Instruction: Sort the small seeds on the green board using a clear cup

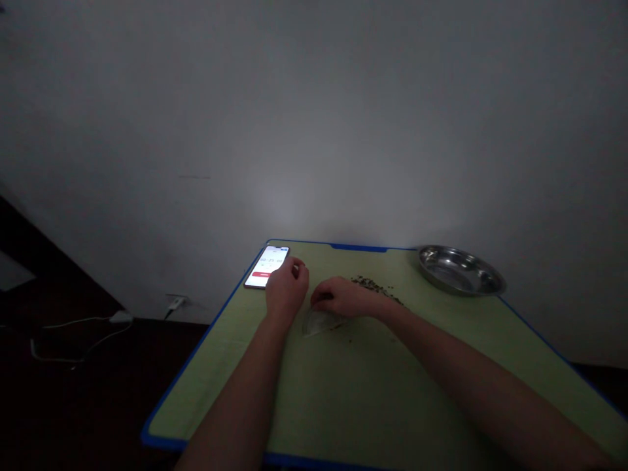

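granules [371, 286], dark, many lying loose, centre; right hand [343, 297] curled at translucent plastic [320, 322], hold unclear; left hand [286, 291] half-curled beside phone [267, 263], contents unclear; steel bowl [458, 271], frame right.

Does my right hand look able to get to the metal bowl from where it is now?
Probably yes: the metal bowl sits at the table's far right, and only the small dark bits lie between it and your right hand.
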A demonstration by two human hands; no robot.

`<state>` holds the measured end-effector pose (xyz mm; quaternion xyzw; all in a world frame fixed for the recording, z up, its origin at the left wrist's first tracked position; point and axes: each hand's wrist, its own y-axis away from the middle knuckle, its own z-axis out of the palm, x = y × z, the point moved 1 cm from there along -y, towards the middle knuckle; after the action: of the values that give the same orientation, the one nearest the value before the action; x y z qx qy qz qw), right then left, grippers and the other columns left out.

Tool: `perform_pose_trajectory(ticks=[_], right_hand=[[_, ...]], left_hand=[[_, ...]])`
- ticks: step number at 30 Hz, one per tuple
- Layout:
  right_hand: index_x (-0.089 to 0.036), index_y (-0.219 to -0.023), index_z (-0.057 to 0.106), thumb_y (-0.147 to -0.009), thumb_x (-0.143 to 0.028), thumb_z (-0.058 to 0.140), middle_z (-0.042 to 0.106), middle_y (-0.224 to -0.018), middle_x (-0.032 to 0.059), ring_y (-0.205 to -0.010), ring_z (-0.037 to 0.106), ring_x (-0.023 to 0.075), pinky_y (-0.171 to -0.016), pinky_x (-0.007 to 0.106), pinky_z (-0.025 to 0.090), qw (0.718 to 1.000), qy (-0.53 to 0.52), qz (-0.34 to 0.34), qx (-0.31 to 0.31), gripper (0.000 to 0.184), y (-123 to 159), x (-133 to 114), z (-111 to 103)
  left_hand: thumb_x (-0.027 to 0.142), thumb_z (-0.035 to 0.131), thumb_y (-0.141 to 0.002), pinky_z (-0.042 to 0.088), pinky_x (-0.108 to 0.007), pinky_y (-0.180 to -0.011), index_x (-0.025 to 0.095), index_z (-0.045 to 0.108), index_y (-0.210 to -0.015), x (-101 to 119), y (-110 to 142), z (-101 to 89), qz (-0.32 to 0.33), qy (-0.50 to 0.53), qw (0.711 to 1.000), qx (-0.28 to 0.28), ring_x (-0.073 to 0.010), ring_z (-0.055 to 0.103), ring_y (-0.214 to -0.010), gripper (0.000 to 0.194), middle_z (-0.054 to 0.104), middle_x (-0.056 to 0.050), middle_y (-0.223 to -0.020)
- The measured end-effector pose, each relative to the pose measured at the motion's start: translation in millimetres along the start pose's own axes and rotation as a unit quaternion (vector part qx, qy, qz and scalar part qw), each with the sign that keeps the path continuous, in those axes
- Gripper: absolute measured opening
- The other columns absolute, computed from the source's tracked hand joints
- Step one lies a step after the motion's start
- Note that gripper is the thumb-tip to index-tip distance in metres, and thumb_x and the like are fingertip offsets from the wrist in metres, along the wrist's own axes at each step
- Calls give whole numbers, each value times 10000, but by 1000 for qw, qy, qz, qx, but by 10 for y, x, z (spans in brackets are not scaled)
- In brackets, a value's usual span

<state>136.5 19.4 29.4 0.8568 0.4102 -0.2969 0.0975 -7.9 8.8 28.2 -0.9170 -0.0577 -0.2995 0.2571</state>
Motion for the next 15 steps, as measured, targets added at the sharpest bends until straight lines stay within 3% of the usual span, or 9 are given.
perform_pose_trajectory(ticks=[15], right_hand=[[-149, -883, 713, -787, -161, 609, 689, -816, 30, -720, 598, 126, -688, 213, 439, 996, -3, -47, -74, 143, 388, 40, -75]], left_hand=[[350, 425, -813, 350, -236, -561, 207, 618, -842, 7, -15, 5, 8, 8, 1000, -10, -140, 574, -613, 241, 642, -16, -666]])
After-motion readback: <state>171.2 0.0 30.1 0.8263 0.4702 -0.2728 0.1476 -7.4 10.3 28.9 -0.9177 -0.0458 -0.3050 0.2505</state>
